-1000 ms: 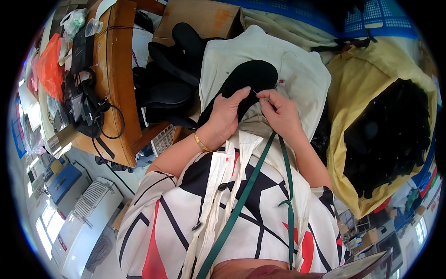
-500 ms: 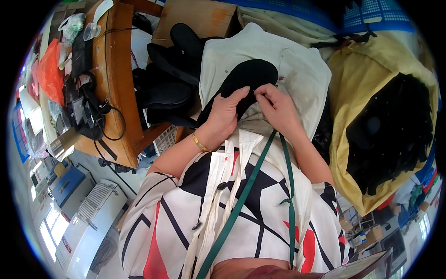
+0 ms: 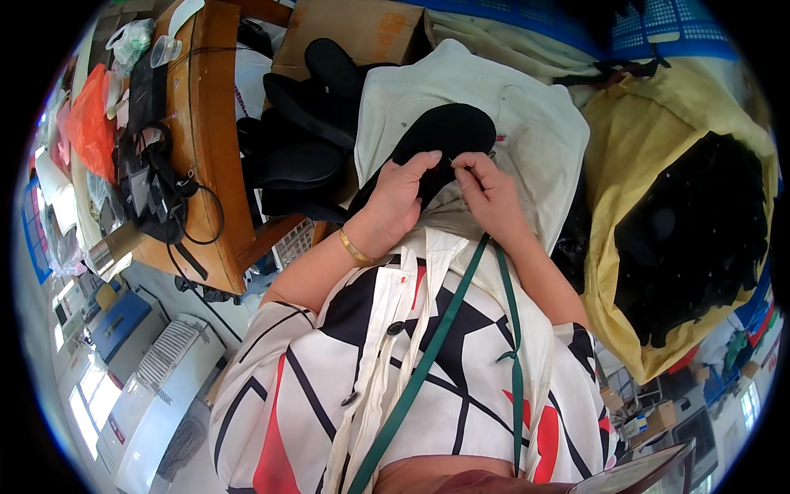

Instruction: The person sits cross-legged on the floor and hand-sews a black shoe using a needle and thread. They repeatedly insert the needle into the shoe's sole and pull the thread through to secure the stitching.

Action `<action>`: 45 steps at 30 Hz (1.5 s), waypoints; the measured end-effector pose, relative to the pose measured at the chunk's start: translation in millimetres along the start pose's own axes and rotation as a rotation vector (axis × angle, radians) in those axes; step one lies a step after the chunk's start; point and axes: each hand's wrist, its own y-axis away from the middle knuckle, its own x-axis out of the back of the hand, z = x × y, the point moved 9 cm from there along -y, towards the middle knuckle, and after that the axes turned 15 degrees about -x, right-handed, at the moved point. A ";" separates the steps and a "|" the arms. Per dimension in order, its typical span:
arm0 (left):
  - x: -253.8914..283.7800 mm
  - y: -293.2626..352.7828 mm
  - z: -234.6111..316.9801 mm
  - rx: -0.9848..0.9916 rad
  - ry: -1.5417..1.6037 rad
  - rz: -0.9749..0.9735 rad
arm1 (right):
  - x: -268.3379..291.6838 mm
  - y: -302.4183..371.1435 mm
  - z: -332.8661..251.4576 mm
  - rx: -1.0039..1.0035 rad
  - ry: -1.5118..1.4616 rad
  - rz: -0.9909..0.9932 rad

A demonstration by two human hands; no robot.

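Observation:
A black shoe (image 3: pixel 448 130) lies over the white cloth (image 3: pixel 539 111) on my lap, its rounded end pointing away and to the right. My left hand (image 3: pixel 397 196) is closed round its near side, with the thumb pressed on the top. Beside that thumb, my right hand (image 3: pixel 492 196) pinches thumb and forefinger together at the shoe's right edge. Something thin and small shows by these fingertips, too small to name. The shoe's near end is partly hidden behind my left hand.
Several black shoes (image 3: pixel 300 165) are heaped to the left, before a cardboard box (image 3: pixel 354 34). A wooden table (image 3: pixel 210 123) stands further left, with black straps and bags on it. At right, a yellow sack (image 3: pixel 642 103) holds black pieces. Green apron strings (image 3: pixel 428 362) hang down my front.
My right fingers have shifted slightly at the shoe's edge, and a small thin end now shows above them. My left hand keeps its hold on the shoe.

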 end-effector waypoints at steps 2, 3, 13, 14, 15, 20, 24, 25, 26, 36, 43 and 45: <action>1.0 -0.1 -0.7 0.004 -0.010 -0.004 | -3.4 -0.4 -5.1 0.040 0.003 0.023; 0.7 0.0 -1.4 -0.007 -0.018 -0.012 | -4.8 -1.5 -5.5 -0.004 0.006 0.029; -22.7 7.3 -0.7 -0.172 -0.035 -0.153 | 17.3 3.9 -51.5 0.227 0.349 0.197; -27.7 10.0 5.0 -0.172 -0.026 -0.160 | 33.5 7.3 -59.5 0.181 0.389 0.294; -30.6 12.6 11.4 -0.172 -0.023 -0.159 | 50.0 9.6 -67.2 0.132 0.416 0.385; -36.6 15.7 20.2 -0.191 -0.023 -0.237 | 134.1 10.0 -27.0 0.119 0.968 0.844; -38.7 14.1 14.3 -0.158 -0.094 -0.238 | 175.2 -32.4 79.0 -0.115 0.455 0.585; -35.8 15.8 11.6 -0.149 -0.123 -0.220 | 180.1 -39.7 91.8 -0.155 0.267 0.471; -34.6 17.1 11.5 -0.167 -0.123 -0.235 | 183.5 -40.1 83.6 -0.129 0.428 0.517; -26.8 6.4 1.3 -0.244 -0.268 -0.268 | 33.8 35.1 -69.5 0.584 0.477 0.485; -23.3 8.4 2.4 -0.320 -0.396 -0.346 | 19.2 25.6 -61.5 0.483 0.413 0.357; -22.1 9.7 0.9 -0.314 -0.449 -0.327 | 19.1 24.2 -56.5 0.446 0.431 0.340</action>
